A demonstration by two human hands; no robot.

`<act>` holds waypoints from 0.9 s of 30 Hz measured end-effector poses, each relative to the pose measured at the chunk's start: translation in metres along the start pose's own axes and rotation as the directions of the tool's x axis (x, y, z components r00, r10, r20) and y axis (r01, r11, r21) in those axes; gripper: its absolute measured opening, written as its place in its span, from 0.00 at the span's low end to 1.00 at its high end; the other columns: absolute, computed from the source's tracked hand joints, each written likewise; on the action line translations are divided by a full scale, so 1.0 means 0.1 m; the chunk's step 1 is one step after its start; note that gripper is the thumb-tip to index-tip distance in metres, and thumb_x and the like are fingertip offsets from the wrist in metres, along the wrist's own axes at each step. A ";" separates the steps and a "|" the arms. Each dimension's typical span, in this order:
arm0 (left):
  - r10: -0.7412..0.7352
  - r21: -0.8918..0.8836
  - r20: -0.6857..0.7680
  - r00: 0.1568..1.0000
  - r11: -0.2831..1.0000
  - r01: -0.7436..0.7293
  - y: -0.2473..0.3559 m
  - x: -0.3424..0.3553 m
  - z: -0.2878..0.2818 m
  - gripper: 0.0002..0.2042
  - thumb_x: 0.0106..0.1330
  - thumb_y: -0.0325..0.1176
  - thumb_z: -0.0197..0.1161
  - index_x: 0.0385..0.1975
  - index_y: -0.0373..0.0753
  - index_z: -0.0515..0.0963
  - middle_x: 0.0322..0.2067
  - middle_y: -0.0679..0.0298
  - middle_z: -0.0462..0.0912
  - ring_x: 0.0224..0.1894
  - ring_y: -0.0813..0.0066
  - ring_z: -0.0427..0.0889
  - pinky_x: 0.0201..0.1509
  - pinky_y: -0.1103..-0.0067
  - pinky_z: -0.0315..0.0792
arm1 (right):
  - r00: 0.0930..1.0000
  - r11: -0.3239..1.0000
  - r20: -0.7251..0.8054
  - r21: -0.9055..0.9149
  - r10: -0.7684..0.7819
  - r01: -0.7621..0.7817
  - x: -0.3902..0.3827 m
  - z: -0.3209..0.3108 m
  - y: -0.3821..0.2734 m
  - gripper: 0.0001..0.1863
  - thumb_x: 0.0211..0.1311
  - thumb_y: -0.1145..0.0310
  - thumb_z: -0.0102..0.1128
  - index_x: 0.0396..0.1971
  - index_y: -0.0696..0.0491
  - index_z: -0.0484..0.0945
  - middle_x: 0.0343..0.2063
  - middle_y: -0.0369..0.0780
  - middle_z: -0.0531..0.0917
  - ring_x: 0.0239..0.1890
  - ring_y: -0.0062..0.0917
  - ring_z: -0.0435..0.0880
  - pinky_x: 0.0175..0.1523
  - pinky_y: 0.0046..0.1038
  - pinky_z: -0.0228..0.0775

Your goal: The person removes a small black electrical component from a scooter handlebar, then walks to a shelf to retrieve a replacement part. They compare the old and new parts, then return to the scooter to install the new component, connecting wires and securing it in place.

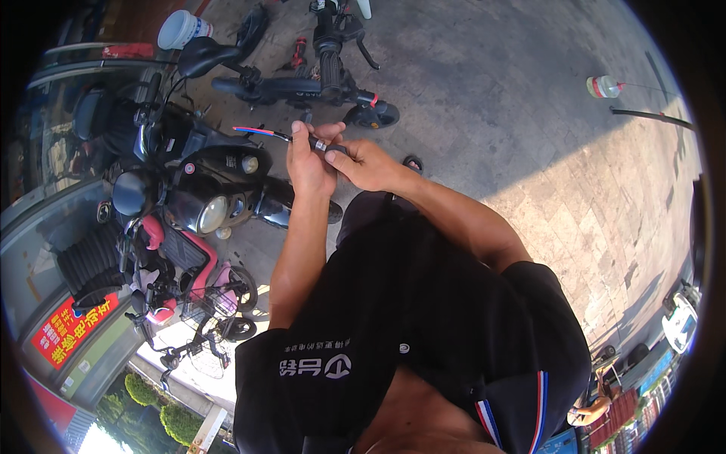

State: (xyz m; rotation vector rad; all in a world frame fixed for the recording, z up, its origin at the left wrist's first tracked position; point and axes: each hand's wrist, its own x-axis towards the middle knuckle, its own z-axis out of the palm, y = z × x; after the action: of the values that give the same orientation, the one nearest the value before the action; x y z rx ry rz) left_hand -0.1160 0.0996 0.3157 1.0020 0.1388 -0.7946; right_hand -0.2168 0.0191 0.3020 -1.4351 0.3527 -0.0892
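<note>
My left hand (308, 163) and my right hand (363, 166) are closed together around a dark cable piece (321, 145) with a small silvery part on it. A red wire and a blue wire (253, 130) stick out leftward from its end, past my left thumb. My right thumb presses on the dark piece. My fingertips partly hide it, so I cannot tell exactly what it is. A small black folding bike (306, 89) stands just beyond my hands.
Black scooters (181, 204), pink bikes (193, 257) and stacked tires (87, 265) line the storefront at left. A white bucket (174, 30) is at upper left. On the paving (522, 91) at right lie a small container (603, 86) and a dark rod (650, 116). Vehicles (681, 318) show at far right.
</note>
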 end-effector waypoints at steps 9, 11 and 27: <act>0.026 0.081 -0.104 0.994 0.997 -0.017 -0.13 0.00 -0.07 0.13 0.72 0.43 0.48 0.32 0.40 0.66 0.29 0.49 0.82 0.32 0.62 0.80 0.36 0.72 0.74 | 0.959 0.692 -0.065 -0.706 -0.275 0.151 -0.04 -0.01 0.02 0.12 0.55 0.62 0.58 0.34 0.55 0.77 0.27 0.45 0.82 0.32 0.42 0.81 0.33 0.41 0.73; 0.015 0.072 -0.109 0.994 0.997 -0.007 -0.16 0.02 -0.10 0.13 0.72 0.43 0.48 0.32 0.40 0.66 0.28 0.49 0.81 0.32 0.62 0.80 0.36 0.72 0.74 | 0.941 0.592 -0.042 -0.787 -0.335 0.176 -0.05 -0.02 0.04 0.11 0.53 0.63 0.59 0.32 0.54 0.76 0.27 0.43 0.81 0.31 0.39 0.82 0.32 0.39 0.74; -0.074 0.076 -0.003 0.997 0.994 0.074 -0.26 0.01 -0.28 0.13 0.70 0.45 0.52 0.32 0.41 0.67 0.32 0.51 0.82 0.40 0.60 0.79 0.47 0.68 0.72 | 0.970 0.791 -0.009 -0.580 -0.245 0.194 -0.10 -0.07 0.24 0.16 0.59 0.59 0.53 0.41 0.52 0.79 0.33 0.45 0.83 0.34 0.44 0.81 0.39 0.43 0.73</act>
State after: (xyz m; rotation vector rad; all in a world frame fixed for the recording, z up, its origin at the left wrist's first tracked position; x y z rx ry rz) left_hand -0.1259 0.1135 0.2816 1.0736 0.1481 -0.8729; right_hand -0.2323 0.0185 0.2799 -2.0834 0.2896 -0.2502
